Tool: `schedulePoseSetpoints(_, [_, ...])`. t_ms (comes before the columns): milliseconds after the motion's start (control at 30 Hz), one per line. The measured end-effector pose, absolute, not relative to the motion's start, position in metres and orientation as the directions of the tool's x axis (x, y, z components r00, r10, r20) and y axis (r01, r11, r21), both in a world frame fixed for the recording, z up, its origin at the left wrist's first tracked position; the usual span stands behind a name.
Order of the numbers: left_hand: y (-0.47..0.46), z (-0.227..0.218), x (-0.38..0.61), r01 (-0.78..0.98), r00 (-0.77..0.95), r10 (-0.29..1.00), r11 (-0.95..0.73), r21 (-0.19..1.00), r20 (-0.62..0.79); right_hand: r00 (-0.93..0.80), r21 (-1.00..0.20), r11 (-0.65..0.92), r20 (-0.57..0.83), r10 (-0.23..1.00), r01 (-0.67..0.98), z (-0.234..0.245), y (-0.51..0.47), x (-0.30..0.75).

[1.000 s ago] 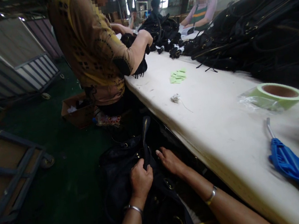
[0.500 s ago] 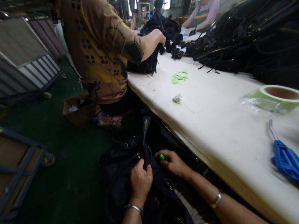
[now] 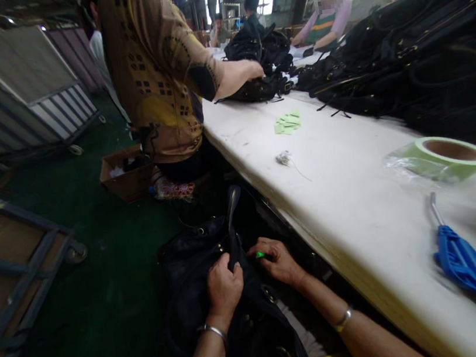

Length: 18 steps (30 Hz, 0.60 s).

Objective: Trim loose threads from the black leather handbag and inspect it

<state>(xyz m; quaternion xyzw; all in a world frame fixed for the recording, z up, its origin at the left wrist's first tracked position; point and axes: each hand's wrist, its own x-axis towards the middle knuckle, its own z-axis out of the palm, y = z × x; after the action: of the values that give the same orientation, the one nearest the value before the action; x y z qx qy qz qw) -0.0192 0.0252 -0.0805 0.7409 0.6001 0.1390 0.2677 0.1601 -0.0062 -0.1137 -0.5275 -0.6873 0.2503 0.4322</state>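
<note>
A dark bag (image 3: pixel 189 274) with gold-coloured metal fittings lies in front of me, beside the table edge. My left hand (image 3: pixel 225 286) is closed around the bag's dark strap (image 3: pixel 232 212), whose looped top stands up above my fingers. Just right of the strap, my right hand (image 3: pixel 280 262) has its fingers curled in around a small bright green object (image 3: pixel 260 254). Only one end of that green object shows, so its kind cannot be told. The right fingertips are close to the strap; whether they touch it is unclear.
On the white table (image 3: pixel 347 198) are a green tape roll (image 3: pixel 453 154), a blue-handled tool (image 3: pixel 472 269), green slips (image 3: pixel 287 123) and a pile of black bags (image 3: pixel 415 53). A co-worker (image 3: pixel 157 77) stands ahead. Wheeled carts (image 3: pixel 19 256) and a cardboard box (image 3: pixel 125 179) are left.
My left hand stays on the strap. The right hand shifts only slightly, and the green object's visible end has turned. Ahead, the co-worker's dark bag now lies farther onto the table.
</note>
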Motion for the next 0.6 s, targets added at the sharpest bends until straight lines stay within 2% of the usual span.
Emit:
schedulePoseSetpoints(300, [0.0235,-0.0788,-0.017,0.831,0.231,0.963,-0.122,0.543,-0.137,-0.165,-0.623,0.386,0.384,0.909,0.68,-0.1108,-0.0106,0.1625])
schedulePoseSetpoints(600, [0.0233,-0.0797,-0.0149,0.834,0.233,0.967,-0.142,0.534,-0.107,-0.224,-0.49,0.417,0.404,0.887,0.766,-0.1131,-0.0107,0.1601])
